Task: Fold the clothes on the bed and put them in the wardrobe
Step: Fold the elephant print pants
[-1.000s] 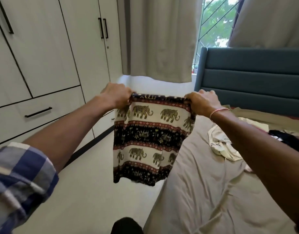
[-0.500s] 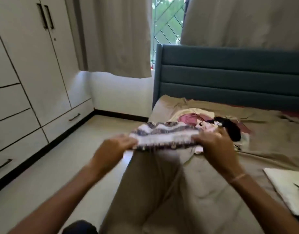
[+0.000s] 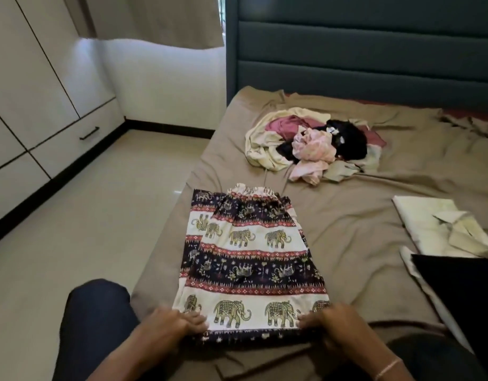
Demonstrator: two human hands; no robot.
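- A second ago the person was holding the elephant-print shorts (image 3: pixel 251 259) up in the air beside the bed (image 3: pixel 361 215). Now the shorts are lying spread flat on the bed sheet, along the bed's left edge and close to its near edge.
- The gathered waistband is pointing away toward the headboard (image 3: pixel 361 50), and the hem is lying nearest the person.
- One layer is peeking out along the left side, so the two halves are not quite lining up.
- To my eye this means the shaking-out is over and the folding proper is beginning. The shorts are not yet folded small, and the wardrobe (image 3: pixel 44 78) doors and drawers are standing closed.
- The left hand (image 3: pixel 176 321) is resting on the near left corner of the hem and the right hand (image 3: pixel 330 323) on the near right corner, with both forearms reaching in from the bottom of the view.
- The fingers of each hand are lying fairly straight and close together on top of the cloth, pointing inward toward each other. The thumbs are hidden, so I cannot tell whether they are pinching the hem from beneath or only pressing it down.
- The pile of unfolded clothes (image 3: pixel 308 141) is waiting further up the bed near the headboard, well apart from the shorts.
- A folded cream garment (image 3: pixel 440 224) and a folded black one (image 3: pixel 462 287) are sitting by the bed's right edge.
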